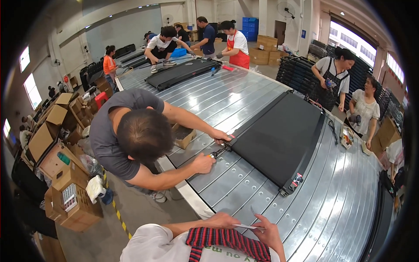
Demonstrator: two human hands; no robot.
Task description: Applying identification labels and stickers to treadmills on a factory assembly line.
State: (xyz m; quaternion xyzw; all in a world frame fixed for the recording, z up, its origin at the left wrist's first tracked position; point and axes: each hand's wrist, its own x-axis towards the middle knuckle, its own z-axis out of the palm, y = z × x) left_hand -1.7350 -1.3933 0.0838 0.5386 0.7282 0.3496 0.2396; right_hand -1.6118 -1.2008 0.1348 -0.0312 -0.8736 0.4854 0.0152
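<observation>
While both forearms are partly covered by the white shirt and striped cloth at the lower edge, the wearer's two hands show at the lower centre of the frame. The left hand pinches one end of a white slip, and the right hand pinches the other between thumb and fingers. The slip lies just above the desk's near edge, seen almost edge-on, its ends hidden by the fingertips. A thin pale curl above the right hand is hard to make out.

The desk is a broad surface of shiny metal slats, dotted with round holes. A dark panel lies on it right of centre; another panel lies farther up. At centre left, a co-worker bends over the desk, one hand at the near panel's corner, the other around a tool whose tip is too small to read clearly. The co-worker's body partly hides a small box.

Cartons crowd the left, beside a yellow-black floor stripe. More people work at the top and right, where dark stacks stand; the fisheye rim cuts off the corners.
</observation>
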